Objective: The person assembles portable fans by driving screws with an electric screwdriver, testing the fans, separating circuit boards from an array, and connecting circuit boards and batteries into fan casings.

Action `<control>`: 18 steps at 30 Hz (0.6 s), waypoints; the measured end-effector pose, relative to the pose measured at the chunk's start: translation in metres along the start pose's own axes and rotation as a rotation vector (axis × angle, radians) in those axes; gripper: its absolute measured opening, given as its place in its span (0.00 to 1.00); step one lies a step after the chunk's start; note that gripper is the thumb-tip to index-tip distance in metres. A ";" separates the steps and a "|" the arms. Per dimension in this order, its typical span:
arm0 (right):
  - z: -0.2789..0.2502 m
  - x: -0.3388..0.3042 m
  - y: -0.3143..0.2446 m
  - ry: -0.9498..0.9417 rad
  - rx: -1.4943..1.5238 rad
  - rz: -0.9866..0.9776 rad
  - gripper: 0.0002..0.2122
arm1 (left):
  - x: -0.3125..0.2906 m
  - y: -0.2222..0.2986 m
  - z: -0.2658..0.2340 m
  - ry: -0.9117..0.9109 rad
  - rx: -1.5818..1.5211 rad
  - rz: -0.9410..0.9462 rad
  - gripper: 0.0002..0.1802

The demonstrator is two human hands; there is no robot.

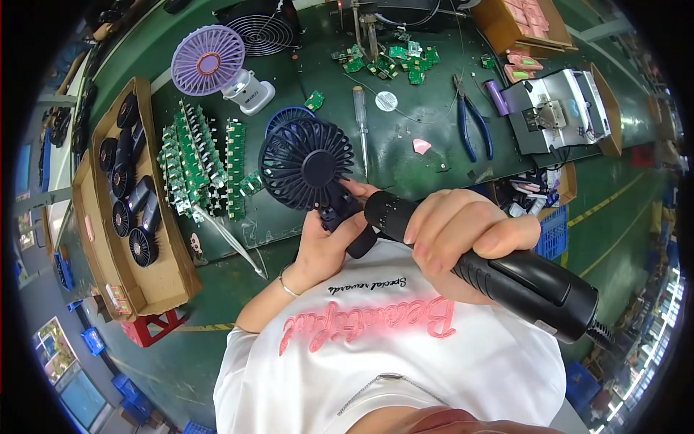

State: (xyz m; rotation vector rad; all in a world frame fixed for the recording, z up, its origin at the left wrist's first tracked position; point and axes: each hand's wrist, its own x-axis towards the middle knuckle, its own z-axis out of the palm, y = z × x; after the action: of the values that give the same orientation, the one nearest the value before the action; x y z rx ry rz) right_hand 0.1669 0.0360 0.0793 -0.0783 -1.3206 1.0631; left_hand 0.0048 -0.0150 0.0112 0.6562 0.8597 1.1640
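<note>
My left hand (322, 247) is wrapped round the handle of a dark handheld fan (307, 163), its round grille tilted up over the table's near edge. In my right hand (468, 233) lies a thick black electric screwdriver (531, 286), with a cord leaving its rear end. Its front collar points left at the fan's handle, close to my left fingers. The driver's tip is hidden, so whether it touches the fan cannot be seen. Behind the fan's grille shows a blue ring (289, 116).
Circuit board strips (195, 163) and a purple fan (208, 64) stand left. A cardboard tray (173, 278) holds several dark fans. Farther right are a slim screwdriver (360, 119), pliers (473, 123), loose green boards (416, 61) and a white-grey device (535, 137). A blue crate (554, 231) sits below.
</note>
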 end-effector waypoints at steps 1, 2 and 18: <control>-0.001 0.000 0.000 -0.012 0.013 -0.002 0.18 | 0.001 0.001 0.002 0.000 -0.025 0.025 0.18; -0.002 0.001 0.000 -0.011 0.019 -0.001 0.18 | 0.002 0.001 0.002 0.005 -0.022 0.026 0.18; -0.124 0.002 0.033 0.835 -0.441 0.024 0.12 | 0.010 0.018 0.003 -0.106 -0.415 -0.101 0.28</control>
State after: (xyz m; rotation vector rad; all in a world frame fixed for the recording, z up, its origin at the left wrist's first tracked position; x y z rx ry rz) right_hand 0.2476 0.1180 0.0217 -0.7839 -0.7554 0.6165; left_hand 0.0004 -0.0002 0.0250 0.3261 0.5319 1.1604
